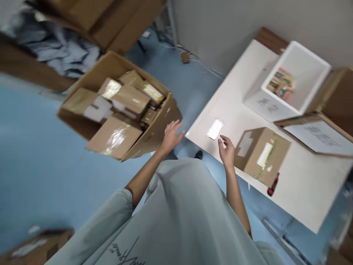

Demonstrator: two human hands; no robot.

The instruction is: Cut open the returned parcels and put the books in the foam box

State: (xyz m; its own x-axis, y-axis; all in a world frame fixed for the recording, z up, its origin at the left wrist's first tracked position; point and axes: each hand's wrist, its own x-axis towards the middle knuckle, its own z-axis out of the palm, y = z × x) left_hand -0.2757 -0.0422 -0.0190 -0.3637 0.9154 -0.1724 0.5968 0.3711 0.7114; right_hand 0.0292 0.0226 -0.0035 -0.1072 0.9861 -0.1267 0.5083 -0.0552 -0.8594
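Note:
My left hand (pixel 172 137) is held out with fingers apart, next to the side of a large open carton (pixel 160 129). Whether it touches the carton I cannot tell. Several taped cardboard parcels (pixel 131 101) are piled inside. At the table's near edge, my right hand (pixel 227 151) has its fingers loosely bent and holds nothing. Just beyond it lies a small white, blurred-out flat item (pixel 215 129) on the white table (pixel 309 191). Right of that hand sits a closed cardboard box (pixel 263 154) with tape and a label.
A red-and-black screwdriver-like tool (pixel 273 186) lies by the closed box. Behind stands a white foam box (pixel 303 73) with small colourful packets inside. An open carton (pixel 336 99) is at far right. More cardboard (pixel 118 22) and grey material (pixel 63 48) are upper left.

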